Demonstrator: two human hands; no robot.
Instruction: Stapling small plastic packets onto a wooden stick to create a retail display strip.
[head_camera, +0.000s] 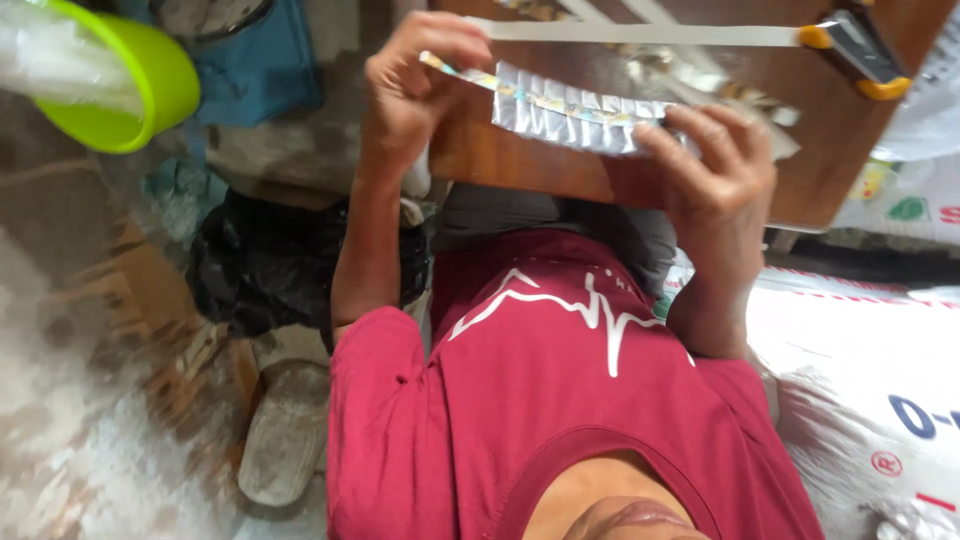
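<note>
Silvery foil strip (570, 112) lay stretched over the wooden tabletop (520, 165), left hand (415, 85) and right hand (715, 170) fingers pinching its ends; uneven pulling could tear the thin folds.

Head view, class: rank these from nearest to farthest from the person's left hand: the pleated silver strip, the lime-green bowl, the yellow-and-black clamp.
1. Pleated silver strip: pinched in the left hand, over the wooden board.
2. Lime-green bowl: at the picture's upper left, off the board.
3. Yellow-and-black clamp: at the board's far upper-right corner, beyond the right hand.
</note>
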